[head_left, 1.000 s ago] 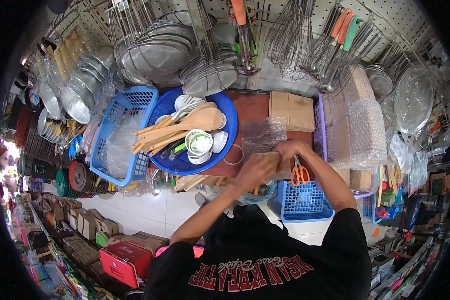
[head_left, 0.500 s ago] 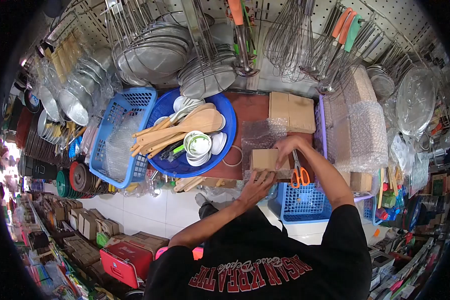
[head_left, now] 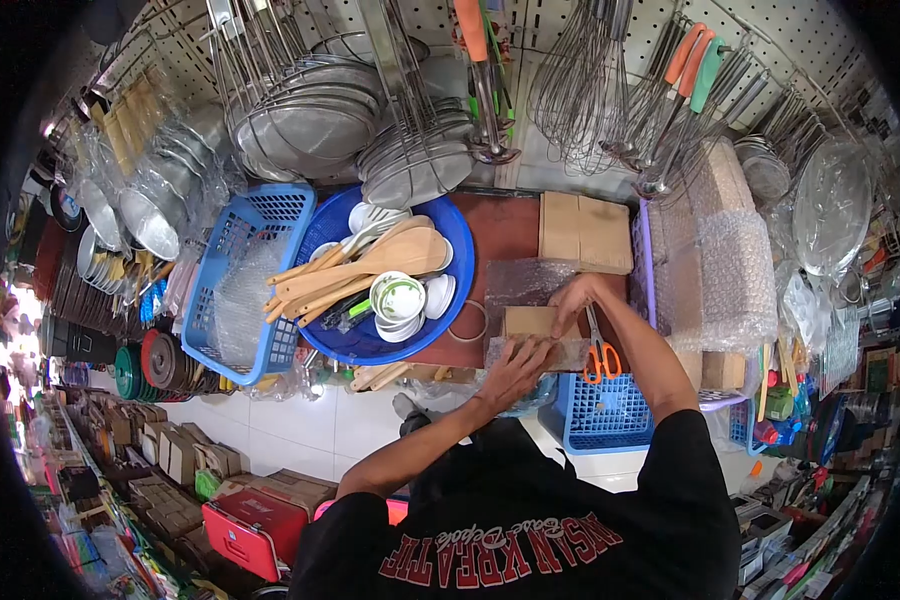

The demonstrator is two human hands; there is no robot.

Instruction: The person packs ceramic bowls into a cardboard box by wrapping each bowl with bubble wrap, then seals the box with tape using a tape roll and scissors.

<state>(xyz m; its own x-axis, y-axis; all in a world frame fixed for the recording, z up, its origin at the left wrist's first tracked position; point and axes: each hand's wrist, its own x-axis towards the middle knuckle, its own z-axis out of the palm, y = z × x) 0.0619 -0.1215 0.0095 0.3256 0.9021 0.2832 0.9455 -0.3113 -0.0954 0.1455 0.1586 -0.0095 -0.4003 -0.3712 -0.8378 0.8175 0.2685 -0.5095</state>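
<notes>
The small cardboard box [head_left: 528, 321] is lying on a sheet of bubble wrap [head_left: 522, 281] on the red-brown table [head_left: 505, 222]. The box is lying flat, and its long side is running from left to right. It is sitting right between the two hands. The left hand [head_left: 515, 366] is coming at it from the near side, and the right hand [head_left: 575, 294] is coming at it from the far right corner. Both hands are touching it, so neither one is nearer.

The left hand's fingers are bending over the near edge of the bubble wrap and pinching it against the box. The right hand's fingertips are pressing on the box corner. I cannot tell if that hand is gripping or just pushing.

Scissors [head_left: 598, 352] with orange handles are lying just beside the box, on the right. Under them, a small blue basket [head_left: 610, 418] is sticking out from the table edge. I cannot tell what is in it.

To the left, a round blue basin [head_left: 456, 236] is holding wooden spoons [head_left: 370, 265] and little white bowls [head_left: 400, 298]. Next to it, a long blue basket [head_left: 270, 205] is holding clear plastic wrap. A thin ring [head_left: 467, 322] is lying between the basin and the box. Flat cardboard pieces [head_left: 582, 232] are lying behind the box.
</notes>
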